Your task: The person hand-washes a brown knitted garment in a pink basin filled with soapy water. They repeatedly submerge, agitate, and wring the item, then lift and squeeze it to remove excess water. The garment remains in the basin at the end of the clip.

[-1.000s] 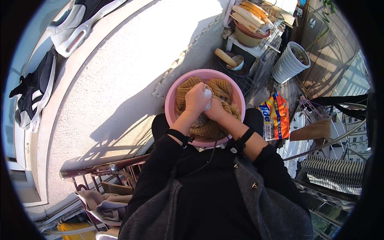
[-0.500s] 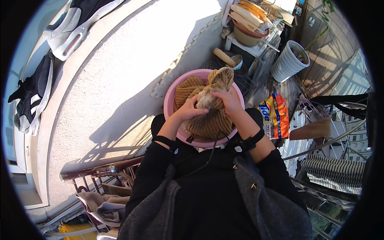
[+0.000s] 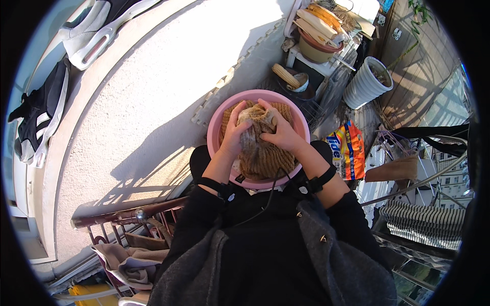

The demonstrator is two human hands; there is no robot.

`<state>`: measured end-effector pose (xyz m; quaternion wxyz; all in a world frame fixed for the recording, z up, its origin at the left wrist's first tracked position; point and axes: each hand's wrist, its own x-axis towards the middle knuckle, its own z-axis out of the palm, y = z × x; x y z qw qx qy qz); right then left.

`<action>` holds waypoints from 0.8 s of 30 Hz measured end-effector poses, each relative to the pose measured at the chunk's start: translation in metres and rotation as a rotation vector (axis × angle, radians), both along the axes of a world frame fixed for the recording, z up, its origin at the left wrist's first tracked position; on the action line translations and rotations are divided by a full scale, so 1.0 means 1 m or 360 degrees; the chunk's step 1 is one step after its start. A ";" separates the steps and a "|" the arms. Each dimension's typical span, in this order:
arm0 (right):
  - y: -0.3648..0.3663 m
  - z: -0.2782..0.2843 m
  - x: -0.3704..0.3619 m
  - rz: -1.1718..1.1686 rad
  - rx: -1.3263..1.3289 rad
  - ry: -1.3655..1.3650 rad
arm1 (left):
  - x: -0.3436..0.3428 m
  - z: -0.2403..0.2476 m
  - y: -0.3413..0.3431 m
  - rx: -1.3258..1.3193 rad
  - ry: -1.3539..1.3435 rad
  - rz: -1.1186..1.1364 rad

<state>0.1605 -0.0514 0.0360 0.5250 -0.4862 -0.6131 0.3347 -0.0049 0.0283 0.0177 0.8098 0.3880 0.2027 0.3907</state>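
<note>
A pink basin (image 3: 217,151) sits between my knees, with a wet brown ribbed knit garment (image 3: 268,159) bunched inside it; its exact kind is hidden by the folds. My left hand (image 3: 236,131) grips the gathered fabric from the left, thumb on top. From the right, my right hand (image 3: 279,133) is closed round the same bunch, fingers curling over its far end. Between the two hands, part of the knit looks pale, as if with suds.
A bright orange and yellow plastic packet (image 3: 347,152) lies right of the basin. Beyond it stands a white ribbed plant pot (image 3: 368,84). A dark bowl with a corn cob (image 3: 287,76) is just past the basin. Shoes (image 3: 43,115) line the ledge at left.
Both hands have lowered the raised bunch of knit into the basin and shifted slightly left. The right hand's fingers now wrap over its far end.
</note>
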 end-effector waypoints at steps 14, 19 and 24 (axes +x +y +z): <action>0.014 -0.038 -0.029 -0.0624 -0.0134 0.0299 | 0.026 -0.038 -0.025 0.1098 0.1149 0.0534; 0.013 -0.061 -0.019 -0.0692 -0.0200 0.0108 | 0.025 -0.026 -0.028 0.1334 0.1433 0.0493; 0.013 -0.068 -0.013 -0.0604 -0.0393 0.0349 | 0.024 -0.032 -0.021 0.1486 0.1481 0.0425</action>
